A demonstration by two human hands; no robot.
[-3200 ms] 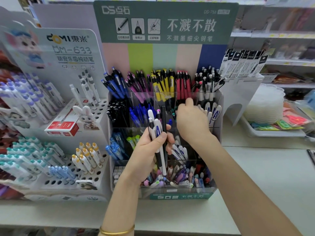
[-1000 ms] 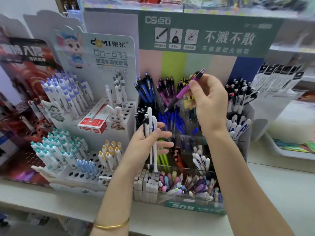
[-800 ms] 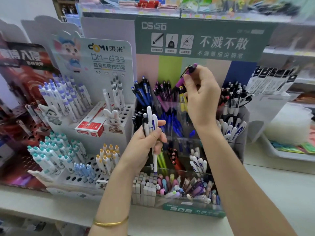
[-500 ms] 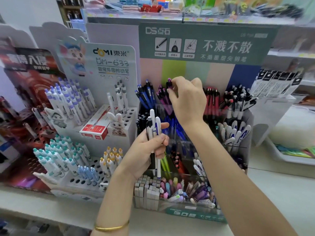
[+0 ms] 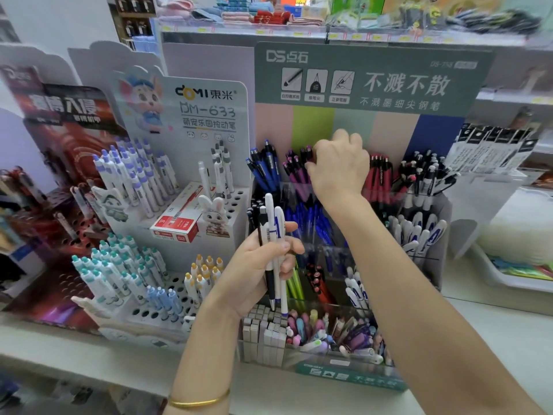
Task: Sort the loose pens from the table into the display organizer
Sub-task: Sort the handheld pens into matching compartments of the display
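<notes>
The clear display organizer [image 5: 347, 376] stands on the shelf with pens sorted by colour in tiered compartments. My left hand [image 5: 254, 274] grips a small bundle of loose pens [image 5: 273, 235], white ones and a black one, upright in front of the organizer's left side. My right hand [image 5: 339, 167] reaches into the top row. Its curled fingers and thumb pinch the top of a purple pen [image 5: 308, 153] standing among the other purple pens [image 5: 294, 170], between the blue pens [image 5: 264, 166] and the red pens [image 5: 380, 175].
A white DOMI pen stand [image 5: 191, 205] with a red box [image 5: 176, 226] and a rabbit figure sits close on the left. A white tray [image 5: 505, 280] lies at the right. The shelf's front edge [image 5: 89, 363] runs below the displays.
My right hand carried the purple pen from in front of the backboard down and left into the purple compartment. My left hand kept its bundle and barely moved.
</notes>
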